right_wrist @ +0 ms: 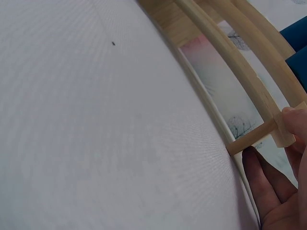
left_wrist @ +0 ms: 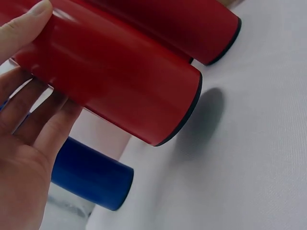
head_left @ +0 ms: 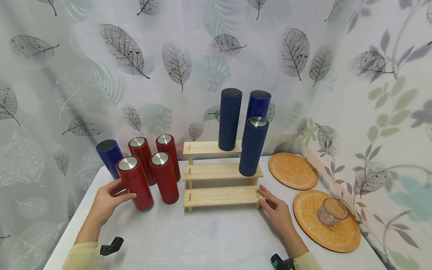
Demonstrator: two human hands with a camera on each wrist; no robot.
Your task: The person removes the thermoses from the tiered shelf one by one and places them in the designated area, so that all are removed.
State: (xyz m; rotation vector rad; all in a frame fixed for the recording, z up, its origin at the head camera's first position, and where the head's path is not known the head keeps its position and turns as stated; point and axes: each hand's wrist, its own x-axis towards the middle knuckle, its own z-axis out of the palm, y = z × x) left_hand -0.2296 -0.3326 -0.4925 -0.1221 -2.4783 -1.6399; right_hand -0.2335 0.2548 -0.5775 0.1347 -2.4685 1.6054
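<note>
My left hand (head_left: 108, 198) grips a red thermos flask (head_left: 135, 185) with a silver lid, thumb on one side and fingers on the other. In the left wrist view its dark base (left_wrist: 184, 120) tilts, and a shadow lies on the cloth beside it. My right hand (head_left: 277, 210) holds the right end of the lowest step of a three-tier wooden rack (head_left: 219, 197); the right wrist view has the thumb on the step end (right_wrist: 284, 132) and fingers by its leg. Two blue flasks, one matte (head_left: 230, 120) and one glossy (head_left: 259, 103), stand on the top step, and another matte blue flask (head_left: 254, 148) on the middle one.
More red flasks (head_left: 165, 178) stand left of the rack, close to the held one. A glossy blue flask (head_left: 109, 155) is behind my left hand. Two orange-slice mats (head_left: 293, 170) lie at the right, the nearer bearing a clear glass (head_left: 332, 212). Leaf-patterned curtains hang behind.
</note>
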